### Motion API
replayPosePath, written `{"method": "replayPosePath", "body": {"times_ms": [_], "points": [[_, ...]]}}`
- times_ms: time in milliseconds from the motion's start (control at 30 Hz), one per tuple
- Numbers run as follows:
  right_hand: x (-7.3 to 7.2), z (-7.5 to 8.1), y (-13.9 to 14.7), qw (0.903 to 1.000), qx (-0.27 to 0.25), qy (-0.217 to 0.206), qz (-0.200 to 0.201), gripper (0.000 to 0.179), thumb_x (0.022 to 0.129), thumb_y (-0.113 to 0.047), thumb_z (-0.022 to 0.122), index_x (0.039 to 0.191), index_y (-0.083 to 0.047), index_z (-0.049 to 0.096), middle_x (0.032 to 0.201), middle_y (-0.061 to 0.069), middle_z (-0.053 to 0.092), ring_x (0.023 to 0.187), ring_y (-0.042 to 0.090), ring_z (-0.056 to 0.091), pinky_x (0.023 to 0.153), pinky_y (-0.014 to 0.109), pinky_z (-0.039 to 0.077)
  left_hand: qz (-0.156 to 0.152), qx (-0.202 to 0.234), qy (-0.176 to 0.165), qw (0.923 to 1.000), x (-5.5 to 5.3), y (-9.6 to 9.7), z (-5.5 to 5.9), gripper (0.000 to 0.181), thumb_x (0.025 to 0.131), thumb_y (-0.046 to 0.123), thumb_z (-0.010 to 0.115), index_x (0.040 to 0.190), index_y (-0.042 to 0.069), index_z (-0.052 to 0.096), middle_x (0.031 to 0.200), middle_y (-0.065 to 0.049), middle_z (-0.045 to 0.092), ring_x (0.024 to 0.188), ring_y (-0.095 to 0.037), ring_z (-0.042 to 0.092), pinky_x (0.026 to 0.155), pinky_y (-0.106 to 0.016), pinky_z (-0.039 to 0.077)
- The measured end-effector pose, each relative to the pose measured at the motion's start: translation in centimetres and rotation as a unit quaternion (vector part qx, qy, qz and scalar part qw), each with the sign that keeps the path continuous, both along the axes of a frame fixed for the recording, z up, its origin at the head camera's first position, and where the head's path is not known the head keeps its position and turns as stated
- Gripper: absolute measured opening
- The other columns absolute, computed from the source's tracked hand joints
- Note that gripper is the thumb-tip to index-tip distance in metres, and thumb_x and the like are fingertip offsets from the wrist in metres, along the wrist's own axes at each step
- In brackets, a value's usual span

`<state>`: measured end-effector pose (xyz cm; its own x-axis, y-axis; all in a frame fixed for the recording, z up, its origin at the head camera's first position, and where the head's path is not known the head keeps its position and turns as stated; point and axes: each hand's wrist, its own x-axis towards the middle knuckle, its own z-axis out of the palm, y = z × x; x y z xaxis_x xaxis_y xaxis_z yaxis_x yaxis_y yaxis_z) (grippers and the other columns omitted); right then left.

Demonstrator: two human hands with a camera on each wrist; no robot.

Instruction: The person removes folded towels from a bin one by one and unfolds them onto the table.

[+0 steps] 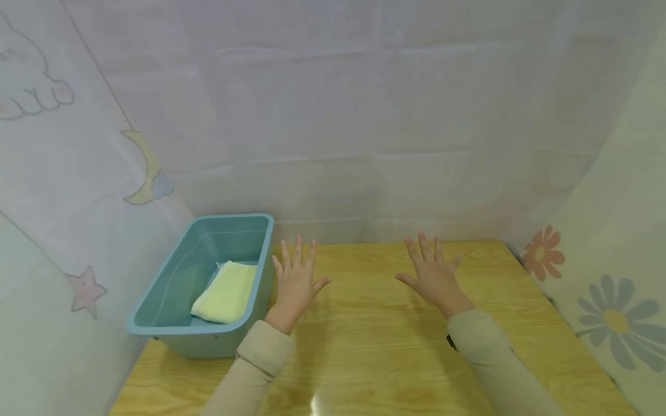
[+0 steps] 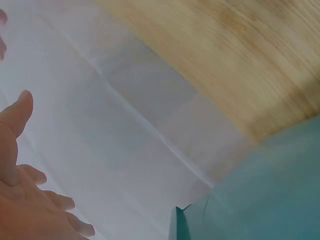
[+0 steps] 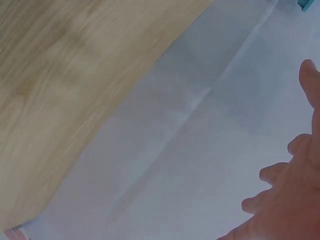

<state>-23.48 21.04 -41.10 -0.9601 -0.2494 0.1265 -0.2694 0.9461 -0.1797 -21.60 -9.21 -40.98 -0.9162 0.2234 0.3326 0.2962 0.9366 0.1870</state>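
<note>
My left hand (image 1: 295,284) is held out over the wooden table (image 1: 364,346), fingers spread and nothing in it. It is just to the right of a blue-green plastic tub (image 1: 177,330), whose near wall also shows in the left wrist view. Inside the tub lies a folded pale yellow cloth (image 1: 226,293). Farther right, my right hand (image 1: 436,280) is stretched out in the same way, its fingers fanned and its palm bare. In the right wrist view the right hand (image 3: 292,200) appears at the right edge.
A white sheet (image 1: 333,115) hangs behind the table's far edge. Printed sheets flank both sides, with a moon (image 1: 143,167) and star (image 1: 87,290) on the left and flowers (image 1: 616,320) on the right. The tub takes up the table's left side.
</note>
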Motion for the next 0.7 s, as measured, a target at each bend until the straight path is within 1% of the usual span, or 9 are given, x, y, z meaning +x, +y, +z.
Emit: {"method": "replayPosePath", "body": {"times_ms": [100, 167, 267, 367, 467, 500, 600, 700], "points": [[-0.2, 0.8, -0.1, 0.9997, 0.021, 0.01, -0.002, 0.087, 0.094, -0.051, 0.057, 0.155, -0.005, 0.016, 0.157, 0.029, 0.005, 0.139, 0.057, -0.005, 0.089, 0.086, 0.001, -0.011, -0.018, 0.004, 0.9998, 0.6, -0.3, 0.7, 0.086, 0.086, 0.045, 0.07, 0.151, 0.004, 0.031, 0.155, -0.029, 0.017, 0.139, -0.057, 0.006, 0.104, -0.074, 0.014], [-0.3, 1.3, 0.0, 0.9996, 0.026, 0.013, -0.004, 0.086, 0.094, -0.051, 0.057, 0.155, -0.004, 0.017, 0.157, 0.029, 0.006, 0.139, 0.057, -0.005, 0.089, 0.086, 0.001, -0.017, -0.032, 0.0, 0.9994, 0.9, -0.6, 1.4, 0.086, 0.086, 0.045, 0.069, 0.151, 0.004, 0.031, 0.155, -0.029, 0.017, 0.139, -0.057, 0.006, 0.104, -0.073, 0.015], [-0.5, 2.2, -0.1, 0.9994, 0.029, 0.018, -0.004, 0.087, 0.094, -0.051, 0.057, 0.155, -0.004, 0.016, 0.157, 0.029, 0.005, 0.139, 0.057, -0.005, 0.089, 0.086, 0.002, -0.013, -0.045, -0.007, 0.9989, 0.9, -1.0, 2.4, 0.085, 0.088, 0.047, 0.067, 0.152, 0.006, 0.03, 0.155, -0.029, 0.017, 0.139, -0.056, 0.007, 0.105, -0.072, 0.017], [-0.7, 2.9, -0.2, 0.9996, 0.023, 0.016, 0.0, 0.087, 0.094, -0.052, 0.056, 0.155, -0.005, 0.016, 0.157, 0.029, 0.004, 0.139, 0.056, -0.007, 0.089, 0.086, 0.001, 0.004, -0.031, -0.02, 0.9993, 0.6, -1.3, 3.4, 0.086, 0.089, 0.049, 0.064, 0.154, 0.008, 0.025, 0.157, -0.027, 0.015, 0.14, -0.054, 0.004, 0.106, -0.071, 0.016], [-0.8, 3.2, -0.4, 0.9998, 0.011, 0.013, 0.002, 0.087, 0.094, -0.052, 0.056, 0.155, -0.004, 0.016, 0.158, 0.028, 0.002, 0.139, 0.056, -0.008, 0.089, 0.086, -0.002, 0.013, 0.008, -0.033, 0.9993, 0.3, -1.3, 4.0, 0.087, 0.09, 0.047, 0.065, 0.155, 0.008, 0.022, 0.158, -0.027, 0.011, 0.141, -0.053, 0.001, 0.107, -0.071, 0.011], [-0.8, 3.3, -0.5, 0.9999, 0.007, 0.012, 0.002, 0.087, 0.095, -0.052, 0.056, 0.155, -0.004, 0.015, 0.158, 0.028, 0.002, 0.139, 0.056, -0.009, 0.089, 0.085, -0.003, 0.014, 0.019, -0.039, 0.999, 0.2, -1.3, 4.1, 0.088, 0.09, 0.047, 0.065, 0.155, 0.008, 0.021, 0.158, -0.027, 0.01, 0.141, -0.052, -0.001, 0.107, -0.071, 0.009], [-0.9, 3.3, -0.6, 1.0, -0.001, 0.008, 0.003, 0.087, 0.095, -0.051, 0.055, 0.155, -0.004, 0.015, 0.158, 0.028, 0.001, 0.139, 0.056, -0.009, 0.089, 0.085, -0.004, 0.014, 0.034, -0.049, 0.9981, -0.1, -0.9, 4.2, 0.088, 0.091, 0.048, 0.064, 0.155, 0.007, 0.019, 0.158, -0.026, 0.007, 0.141, -0.052, -0.003, 0.107, -0.071, 0.008], [-1.1, 3.3, -0.7, 1.0, -0.005, 0.001, 0.006, 0.087, 0.095, -0.052, 0.054, 0.155, -0.004, 0.014, 0.158, 0.028, 0.0, 0.139, 0.056, -0.01, 0.088, 0.085, -0.005, 0.017, 0.035, -0.06, 0.9975, -0.3, -0.4, 4.1, 0.089, 0.091, 0.049, 0.063, 0.156, 0.008, 0.017, 0.158, -0.026, 0.004, 0.141, -0.052, -0.005, 0.108, -0.07, 0.008]]}}
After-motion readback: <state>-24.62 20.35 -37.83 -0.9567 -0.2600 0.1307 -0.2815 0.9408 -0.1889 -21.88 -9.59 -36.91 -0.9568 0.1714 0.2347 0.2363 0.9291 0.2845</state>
